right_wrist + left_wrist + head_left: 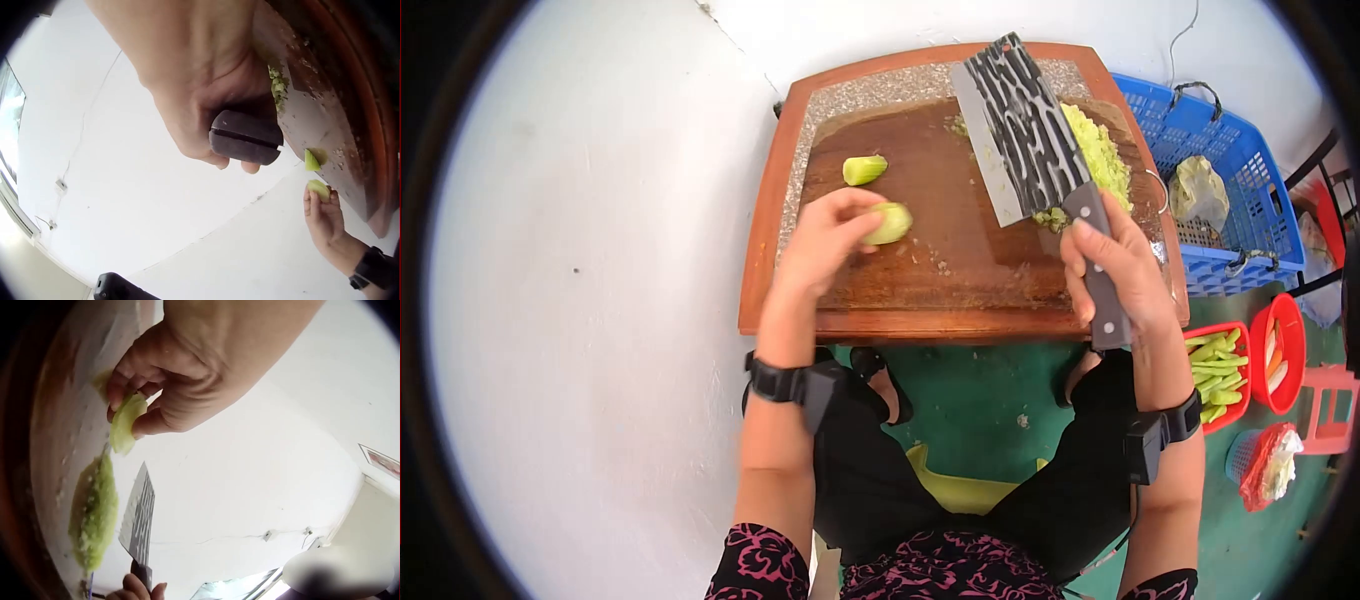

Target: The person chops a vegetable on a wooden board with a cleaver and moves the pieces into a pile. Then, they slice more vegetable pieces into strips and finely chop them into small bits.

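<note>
My left hand (830,238) pinches a pale green vegetable piece (889,223) between thumb and fingers at the left of the wooden board (940,270); the left wrist view shows the piece (127,424) at the fingertips. A second green piece (864,170) lies on the board just beyond that hand. My right hand (1122,262) grips the dark handle (1104,285) of a cleaver, whose broad blade (1025,130) is tilted at the board's right side. Chopped green vegetable (1100,150) is heaped beside the blade, partly hidden by it.
Right of the table stands a blue basket (1250,150) holding a plastic bag. Below it are a red basket of green vegetables (1218,375), a red bowl (1277,350), a pink stool (1332,405) and a small basket with a red bag (1266,470). A white wall is at the left.
</note>
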Demonstrator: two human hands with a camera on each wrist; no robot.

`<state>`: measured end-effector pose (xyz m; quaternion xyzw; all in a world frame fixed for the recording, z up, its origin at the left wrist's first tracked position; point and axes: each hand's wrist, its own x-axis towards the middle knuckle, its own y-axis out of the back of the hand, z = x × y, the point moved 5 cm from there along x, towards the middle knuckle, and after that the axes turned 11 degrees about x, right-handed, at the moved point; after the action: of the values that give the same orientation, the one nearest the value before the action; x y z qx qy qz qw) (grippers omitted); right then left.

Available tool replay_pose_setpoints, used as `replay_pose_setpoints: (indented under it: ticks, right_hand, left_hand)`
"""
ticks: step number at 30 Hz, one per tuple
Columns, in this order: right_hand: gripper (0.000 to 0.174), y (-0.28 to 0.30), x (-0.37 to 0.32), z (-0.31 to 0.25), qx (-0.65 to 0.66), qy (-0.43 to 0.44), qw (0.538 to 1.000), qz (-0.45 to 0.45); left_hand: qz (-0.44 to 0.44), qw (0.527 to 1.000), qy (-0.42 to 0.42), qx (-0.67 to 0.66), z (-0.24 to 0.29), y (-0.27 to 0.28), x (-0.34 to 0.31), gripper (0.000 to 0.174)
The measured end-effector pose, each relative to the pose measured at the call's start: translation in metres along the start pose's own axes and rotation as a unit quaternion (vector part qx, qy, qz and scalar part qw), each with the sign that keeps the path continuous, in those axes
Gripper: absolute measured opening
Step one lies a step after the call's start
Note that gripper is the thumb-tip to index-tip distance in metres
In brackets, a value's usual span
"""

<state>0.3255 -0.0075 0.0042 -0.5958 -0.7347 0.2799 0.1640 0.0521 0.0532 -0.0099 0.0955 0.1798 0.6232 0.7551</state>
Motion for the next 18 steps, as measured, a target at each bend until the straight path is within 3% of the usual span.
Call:
replay_pose_setpoints:
  ticks: [2, 4, 7, 10, 16, 18]
  right_hand:
    - [0.04, -0.005, -0.003, 0.001, -0.052, -0.004, 0.999, 0.001]
    - [0.041, -0.007, -0.005, 0.001, -0.108, 0.006, 0.994, 0.009]
    - [0.045, -0.012, -0.004, 0.004, -0.134, 0.008, 0.991, -0.004]
    - [0.045, -0.013, -0.008, 0.007, -0.146, -0.019, 0.989, -0.013]
    - [0.043, -0.02, -0.011, 0.016, -0.165, -0.043, 0.985, -0.027]
    - [0.042, -0.02, -0.012, 0.019, -0.17, -0.047, 0.984, -0.034]
  left_hand:
    - [0.008, 0.999, 0.025, -0.017, 0.002, -0.022, 0.011, 0.016]
    - [0.073, 0.993, 0.031, 0.084, -0.001, -0.031, 0.025, 0.019]
    - [0.169, 0.929, -0.012, 0.328, 0.011, -0.039, 0.028, 0.021]
    - [0.19, 0.877, 0.0, 0.441, 0.017, -0.04, 0.021, 0.027]
    - [0.086, 0.91, 0.028, 0.405, 0.009, -0.037, 0.008, 0.03]
    - [0.081, 0.956, 0.065, 0.273, 0.004, -0.036, 0.006, 0.03]
